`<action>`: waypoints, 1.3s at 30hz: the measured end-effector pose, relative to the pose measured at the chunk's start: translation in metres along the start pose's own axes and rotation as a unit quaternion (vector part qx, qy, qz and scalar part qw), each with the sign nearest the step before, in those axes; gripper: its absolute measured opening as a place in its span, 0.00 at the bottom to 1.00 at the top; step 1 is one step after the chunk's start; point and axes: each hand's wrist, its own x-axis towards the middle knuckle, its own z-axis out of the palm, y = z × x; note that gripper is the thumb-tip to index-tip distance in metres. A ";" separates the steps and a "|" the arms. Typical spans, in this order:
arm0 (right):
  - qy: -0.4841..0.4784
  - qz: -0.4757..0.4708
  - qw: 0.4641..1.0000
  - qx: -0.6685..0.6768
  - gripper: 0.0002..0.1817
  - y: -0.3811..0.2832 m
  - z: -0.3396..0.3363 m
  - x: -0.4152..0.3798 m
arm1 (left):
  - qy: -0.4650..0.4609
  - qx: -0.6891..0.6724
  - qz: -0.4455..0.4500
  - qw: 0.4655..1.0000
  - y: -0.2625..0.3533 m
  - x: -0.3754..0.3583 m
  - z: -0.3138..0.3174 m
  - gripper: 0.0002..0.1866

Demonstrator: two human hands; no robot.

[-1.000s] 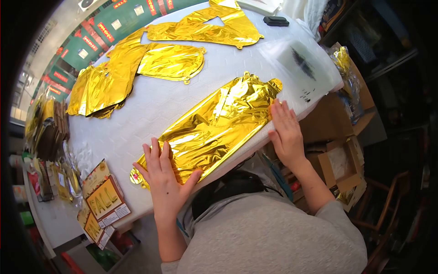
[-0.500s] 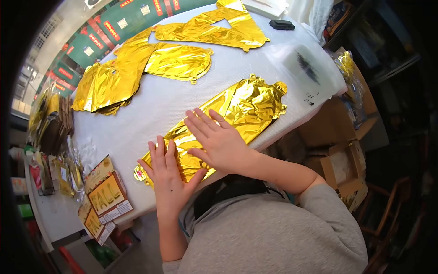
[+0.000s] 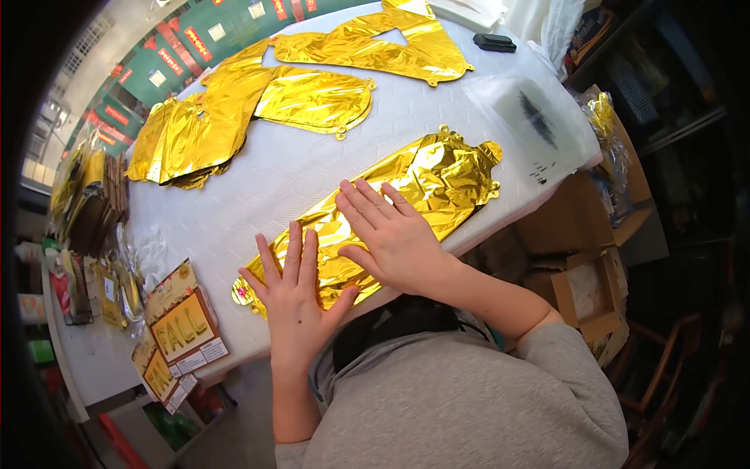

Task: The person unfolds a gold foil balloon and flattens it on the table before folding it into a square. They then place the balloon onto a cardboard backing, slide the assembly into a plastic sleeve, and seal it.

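A long, flat gold foil balloon [image 3: 449, 176] lies slantwise across the table near my body, its surface creased and shiny. My left hand [image 3: 297, 289] rests on its lower left end with the fingers spread. Higher up the foil, my right hand [image 3: 391, 234] lies palm down with its fingers stretched out. Neither hand grips anything. The near end of the balloon shows a small pinkish-red mark beside my left fingers. Small tabs stick out at its far right end. My palms hide part of its middle.
More flat gold foil balloons [image 3: 312, 102] lie across the table's far side. A plastic bag [image 3: 531, 125] and a small black object [image 3: 494, 42] are at the right. Packages marked FALL [image 3: 186, 332] stand at the left edge. Cardboard boxes [image 3: 586, 289] sit below on the right.
My right hand has shifted slightly right in view, and the fingers of my left hand have spread wider. The whole view has moved a little; the balloon stays flat under both hands.
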 end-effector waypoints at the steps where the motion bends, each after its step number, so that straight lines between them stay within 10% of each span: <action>1: 0.001 0.000 1.000 0.000 0.40 -0.001 -0.001 0.001 | -0.004 -0.001 -0.001 1.000 0.000 0.000 0.000 0.52; 39: 0.020 0.112 0.991 -0.076 0.33 0.078 -0.018 -0.015 | 0.056 -0.079 -0.003 0.995 -0.005 0.000 -0.018 0.44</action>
